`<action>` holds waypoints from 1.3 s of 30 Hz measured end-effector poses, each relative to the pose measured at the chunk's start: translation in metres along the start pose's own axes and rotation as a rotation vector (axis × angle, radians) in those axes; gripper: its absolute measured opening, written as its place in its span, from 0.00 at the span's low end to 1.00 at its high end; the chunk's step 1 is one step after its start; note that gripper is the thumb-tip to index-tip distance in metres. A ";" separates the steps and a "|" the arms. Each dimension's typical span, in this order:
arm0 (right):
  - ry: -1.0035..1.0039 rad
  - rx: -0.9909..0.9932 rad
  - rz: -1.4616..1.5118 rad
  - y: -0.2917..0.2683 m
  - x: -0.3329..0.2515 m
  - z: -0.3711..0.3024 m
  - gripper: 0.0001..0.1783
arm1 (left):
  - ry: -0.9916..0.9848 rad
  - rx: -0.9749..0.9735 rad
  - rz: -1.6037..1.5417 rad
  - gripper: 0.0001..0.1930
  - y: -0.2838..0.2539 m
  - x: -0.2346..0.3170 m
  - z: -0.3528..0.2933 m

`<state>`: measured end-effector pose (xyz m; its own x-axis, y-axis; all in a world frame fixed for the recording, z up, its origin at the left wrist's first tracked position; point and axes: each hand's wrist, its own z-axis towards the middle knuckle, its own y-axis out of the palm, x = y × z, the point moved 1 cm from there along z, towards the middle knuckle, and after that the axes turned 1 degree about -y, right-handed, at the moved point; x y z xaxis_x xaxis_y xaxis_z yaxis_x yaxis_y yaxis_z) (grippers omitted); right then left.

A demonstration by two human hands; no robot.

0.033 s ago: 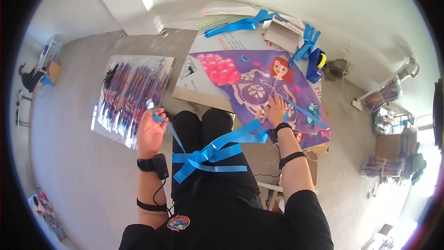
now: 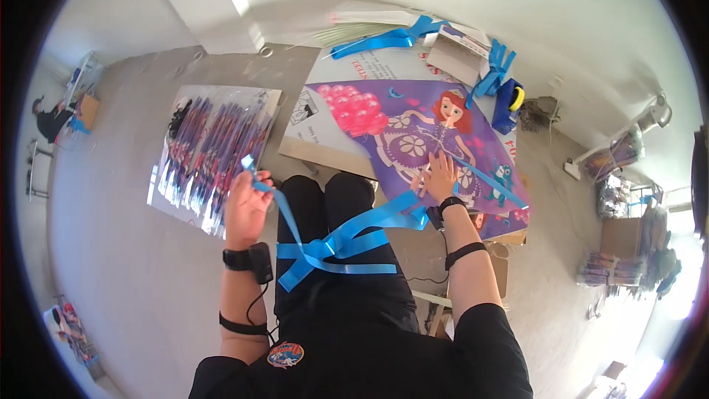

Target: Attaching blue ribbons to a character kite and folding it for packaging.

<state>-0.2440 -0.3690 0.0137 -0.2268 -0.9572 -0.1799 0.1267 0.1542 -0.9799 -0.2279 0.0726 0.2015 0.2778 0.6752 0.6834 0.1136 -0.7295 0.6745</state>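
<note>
The left grip [image 2: 246, 205] pinches a blue ribbon [image 2: 286, 212], end poking up, length dropping to the lap [image 2: 347, 303]; right grip [image 2: 442, 176] spread, palm down on the purple sheet [image 2: 395, 140] across the table [image 2: 314, 149]!

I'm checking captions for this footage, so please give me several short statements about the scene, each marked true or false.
1. The left hand holds a blue strip. True.
2. Blue ribbons lie across the person's dark trousers. True.
3. The right hand rests on the dark trousers. False: it rests on the purple printed sheet.
4. The dark packets lie on the purple printed sheet. False: they lie on a separate pale panel to its left.
5. Pink balloons are printed on the purple printed sheet. True.
6. The blue holder with a yellow ring lies left of the pink balloons. False: it lies to their right.
</note>
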 end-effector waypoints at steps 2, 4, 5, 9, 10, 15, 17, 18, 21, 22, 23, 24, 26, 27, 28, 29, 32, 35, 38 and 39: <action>0.070 -0.145 -0.067 0.006 -0.011 -0.004 0.33 | -0.012 0.064 0.032 0.09 0.006 -0.005 0.002; -0.007 -0.139 -0.034 0.010 -0.006 -0.010 0.33 | -0.040 0.084 0.153 0.07 0.005 -0.017 0.008; -0.064 -0.126 -0.001 0.011 -0.002 -0.014 0.34 | -0.011 0.038 0.218 0.07 0.007 -0.020 0.013; -0.146 -0.146 0.023 -0.003 0.018 -0.033 0.33 | -0.046 0.090 0.372 0.11 0.014 -0.035 0.027; -0.158 -0.155 0.019 -0.005 0.028 -0.031 0.33 | -0.046 0.104 0.365 0.11 0.017 -0.037 0.031; 0.038 -0.200 0.484 -0.039 0.048 0.000 0.23 | -0.063 0.013 0.453 0.12 0.017 -0.042 0.042; 0.150 -0.203 0.620 -0.072 0.029 0.026 0.20 | -0.063 0.022 0.438 0.13 0.016 -0.040 0.041; 0.271 -0.190 0.750 -0.088 0.021 0.039 0.16 | -0.045 0.009 0.439 0.13 0.017 -0.039 0.042; -0.073 -0.142 -0.265 -0.110 -0.014 0.066 0.09 | -0.003 -0.005 0.430 0.13 0.022 -0.034 0.040; -0.074 -0.140 -0.267 -0.109 -0.019 0.074 0.09 | 0.025 -0.011 0.417 0.13 0.026 -0.031 0.039; -0.188 -0.138 -0.425 -0.108 -0.025 0.081 0.08 | 0.027 -0.011 0.415 0.13 0.028 -0.029 0.036; -0.308 -0.134 -0.578 -0.105 -0.034 0.090 0.07 | 0.090 -0.045 0.411 0.12 0.030 -0.026 0.034; -0.342 -0.008 -0.343 -0.106 -0.062 0.105 0.08 | 0.160 -0.075 0.408 0.11 0.033 -0.019 0.028; -0.373 0.110 -0.104 -0.106 -0.079 0.110 0.08 | 0.206 -0.060 0.461 0.10 0.034 -0.013 0.023; -0.336 0.090 -0.235 -0.107 -0.092 0.110 0.09 | 0.250 -0.049 0.513 0.09 0.034 -0.009 0.018; -0.346 0.091 -0.229 -0.108 -0.105 0.112 0.09 | 0.257 -0.040 0.517 0.09 0.033 -0.007 0.016; -0.159 -0.127 -0.451 -0.109 -0.129 0.113 0.09 | 0.372 -0.076 0.568 0.08 0.036 0.001 0.006; -0.179 -0.240 -0.514 -0.097 -0.130 0.111 0.09 | 0.385 -0.101 0.558 0.08 0.036 0.003 0.004; -0.558 0.357 -0.398 -0.105 -0.145 0.105 0.09 | 0.282 -0.089 0.451 0.09 0.031 0.001 0.006; -0.546 0.297 -0.160 -0.105 -0.152 0.102 0.09 | 0.281 -0.091 0.448 0.09 0.025 0.000 0.008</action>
<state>-0.1246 -0.2645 0.1528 0.2494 -0.9618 0.1131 0.4115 -0.0005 -0.9114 -0.2170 0.0537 0.2161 0.0125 0.3120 0.9500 -0.0438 -0.9490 0.3123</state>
